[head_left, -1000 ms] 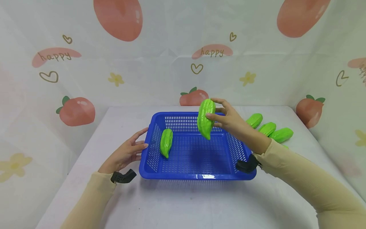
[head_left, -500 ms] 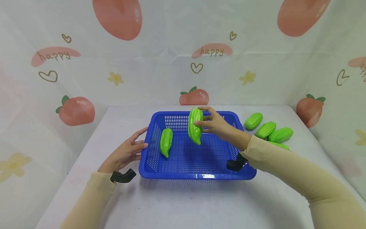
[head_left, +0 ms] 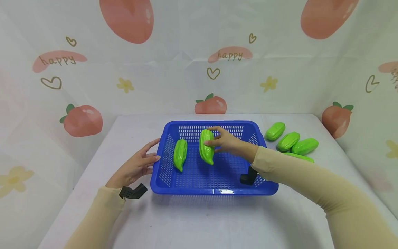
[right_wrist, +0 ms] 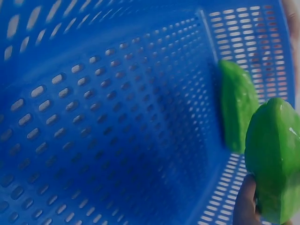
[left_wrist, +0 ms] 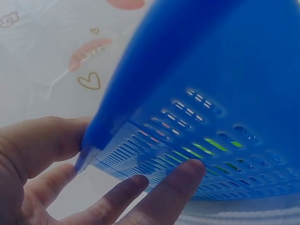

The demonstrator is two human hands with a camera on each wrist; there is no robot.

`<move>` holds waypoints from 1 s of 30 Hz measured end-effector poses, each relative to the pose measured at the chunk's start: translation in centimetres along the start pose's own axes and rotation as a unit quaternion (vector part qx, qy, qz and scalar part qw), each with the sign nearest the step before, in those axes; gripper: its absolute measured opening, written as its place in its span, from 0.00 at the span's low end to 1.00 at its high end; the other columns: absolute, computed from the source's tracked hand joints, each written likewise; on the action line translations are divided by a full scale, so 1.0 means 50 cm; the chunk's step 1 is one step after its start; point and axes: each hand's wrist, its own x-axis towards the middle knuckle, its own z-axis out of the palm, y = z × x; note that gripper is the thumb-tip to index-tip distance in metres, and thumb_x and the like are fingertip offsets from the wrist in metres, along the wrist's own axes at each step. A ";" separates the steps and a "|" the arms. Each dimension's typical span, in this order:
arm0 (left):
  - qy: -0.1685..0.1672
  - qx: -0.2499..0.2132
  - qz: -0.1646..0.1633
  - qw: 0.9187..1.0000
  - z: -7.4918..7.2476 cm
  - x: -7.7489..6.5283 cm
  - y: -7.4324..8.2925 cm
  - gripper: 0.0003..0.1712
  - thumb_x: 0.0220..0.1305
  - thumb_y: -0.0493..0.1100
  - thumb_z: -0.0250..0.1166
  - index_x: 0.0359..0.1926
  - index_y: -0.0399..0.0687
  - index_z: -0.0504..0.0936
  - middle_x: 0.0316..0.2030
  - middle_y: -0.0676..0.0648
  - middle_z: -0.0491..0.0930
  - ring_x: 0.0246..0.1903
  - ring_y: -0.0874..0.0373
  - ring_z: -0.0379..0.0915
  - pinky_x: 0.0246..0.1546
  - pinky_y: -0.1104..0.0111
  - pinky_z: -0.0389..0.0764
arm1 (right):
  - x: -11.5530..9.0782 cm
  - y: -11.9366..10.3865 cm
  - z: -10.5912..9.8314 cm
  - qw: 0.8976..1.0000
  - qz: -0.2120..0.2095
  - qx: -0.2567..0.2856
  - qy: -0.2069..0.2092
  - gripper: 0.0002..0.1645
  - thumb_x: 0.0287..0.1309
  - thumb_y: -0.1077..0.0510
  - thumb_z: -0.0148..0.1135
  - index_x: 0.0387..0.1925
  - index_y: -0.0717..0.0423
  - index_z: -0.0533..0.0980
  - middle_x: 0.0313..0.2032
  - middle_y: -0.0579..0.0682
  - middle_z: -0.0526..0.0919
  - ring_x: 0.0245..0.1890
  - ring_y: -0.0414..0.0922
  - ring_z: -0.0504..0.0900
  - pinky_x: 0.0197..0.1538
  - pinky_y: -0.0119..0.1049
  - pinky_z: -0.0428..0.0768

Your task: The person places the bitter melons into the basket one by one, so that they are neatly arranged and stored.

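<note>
My right hand (head_left: 227, 140) holds a bright green bitter melon (head_left: 206, 147) between thumb and fingers, its pointed tip hanging down inside the blue basket (head_left: 214, 191). In the right wrist view, the held bitter melon (right_wrist: 274, 154) partly overlaps a second one lying along the basket's side. That second bitter melon (head_left: 180, 155) rests at the left of the basket floor. My left hand (head_left: 136, 165) touches the basket's left side with extended fingers. Seen from the left wrist, those fingers (left_wrist: 164, 197) lie against the slotted wall (left_wrist: 154, 145), just under the rim.
Several more green bitter melons (head_left: 288, 141) lie on the white table (head_left: 186, 221) to the right of the basket, one partly hidden behind the right sleeve (head_left: 298, 186). A printed cloth backdrop (head_left: 174, 79) stands behind and along both sides.
My right hand has moved left and down with the bitter melon, from above the basket's right half to low over its middle. The left hand has stayed put.
</note>
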 end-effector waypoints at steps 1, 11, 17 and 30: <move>0.000 0.000 0.000 1.000 0.000 0.000 0.000 0.46 0.66 0.47 0.63 0.76 0.70 0.45 0.69 0.32 0.58 0.47 0.53 0.81 0.47 0.59 0.83 | 0.005 0.004 0.003 1.000 0.004 0.002 -0.001 0.43 0.61 0.66 0.61 0.72 0.52 0.52 0.60 0.69 0.66 0.55 0.60 0.76 0.58 0.54 0.77; 0.000 -0.004 0.002 1.000 0.000 -0.001 0.000 0.46 0.67 0.46 0.63 0.76 0.70 0.45 0.68 0.32 0.60 0.46 0.54 0.82 0.46 0.60 0.84 | 0.036 0.034 0.037 1.000 0.027 0.002 -0.003 0.42 0.60 0.67 0.62 0.72 0.55 0.54 0.53 0.67 0.72 0.45 0.53 0.81 0.55 0.52 0.80; -0.002 -0.004 0.005 1.000 0.000 -0.001 -0.001 0.46 0.67 0.46 0.62 0.76 0.69 0.45 0.69 0.32 0.59 0.46 0.54 0.82 0.46 0.60 0.84 | 0.047 0.041 0.050 1.000 0.030 -0.002 0.000 0.41 0.59 0.67 0.62 0.71 0.56 0.55 0.53 0.66 0.73 0.46 0.54 0.80 0.55 0.52 0.80; 0.001 0.000 0.004 1.000 0.000 -0.001 -0.002 0.45 0.67 0.47 0.62 0.76 0.70 0.45 0.69 0.32 0.59 0.46 0.54 0.82 0.46 0.61 0.84 | 0.075 0.058 0.070 0.999 0.042 -0.022 0.010 0.41 0.58 0.65 0.65 0.69 0.58 0.57 0.53 0.68 0.74 0.47 0.56 0.81 0.54 0.51 0.80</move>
